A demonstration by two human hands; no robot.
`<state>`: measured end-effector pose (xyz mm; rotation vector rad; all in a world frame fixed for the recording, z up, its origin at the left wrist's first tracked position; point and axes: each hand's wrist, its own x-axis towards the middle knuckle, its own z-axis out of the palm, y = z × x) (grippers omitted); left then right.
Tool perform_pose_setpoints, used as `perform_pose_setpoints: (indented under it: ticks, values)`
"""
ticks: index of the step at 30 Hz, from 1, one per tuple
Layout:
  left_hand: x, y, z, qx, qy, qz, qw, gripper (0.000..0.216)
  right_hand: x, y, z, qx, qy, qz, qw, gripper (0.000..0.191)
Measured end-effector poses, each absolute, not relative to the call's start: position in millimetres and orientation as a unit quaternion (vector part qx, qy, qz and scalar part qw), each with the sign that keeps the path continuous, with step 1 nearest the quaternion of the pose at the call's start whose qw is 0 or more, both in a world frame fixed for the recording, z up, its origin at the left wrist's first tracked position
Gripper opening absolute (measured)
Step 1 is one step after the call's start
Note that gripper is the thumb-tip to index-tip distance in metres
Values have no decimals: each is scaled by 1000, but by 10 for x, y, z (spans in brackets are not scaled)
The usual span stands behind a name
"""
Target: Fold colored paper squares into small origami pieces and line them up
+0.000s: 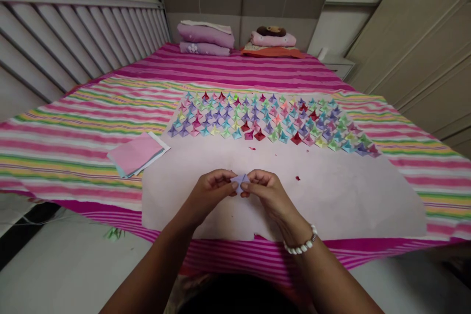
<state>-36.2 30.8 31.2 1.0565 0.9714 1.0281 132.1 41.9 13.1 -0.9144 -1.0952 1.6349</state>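
A small folded piece of lavender origami paper (241, 181) is pinched between both hands above a large white sheet (331, 196). My left hand (217, 185) grips its left edge between thumb and fingers. On the right edge, my right hand (263, 186) holds it the same way, and a white beaded bracelet (302, 246) circles that wrist. Beyond the hands, rows of small folded paper pieces (245, 126) in many colours cover the far part of the sheet. Part of the lavender paper is hidden behind the fingers.
A stack of coloured paper (138, 153) lies at the left on the striped bedspread (73, 142). Tiny red paper scraps (298, 178) dot the sheet. Folded bedding (206, 39) rests by the headboard (221, 0). Green paper bits (114, 233) are on the floor.
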Motion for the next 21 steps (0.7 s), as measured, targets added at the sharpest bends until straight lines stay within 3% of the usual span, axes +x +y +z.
perform_pose_setpoints:
  ticks: [6, 21]
  values:
    - [-262, 296, 287, 441, 453, 494, 597, 13, 1300, 378, 128, -368, -448, 645, 497, 19]
    - [-265, 279, 219, 453, 387, 506, 624, 3, 1299, 346, 51, -367, -452, 600, 549, 9]
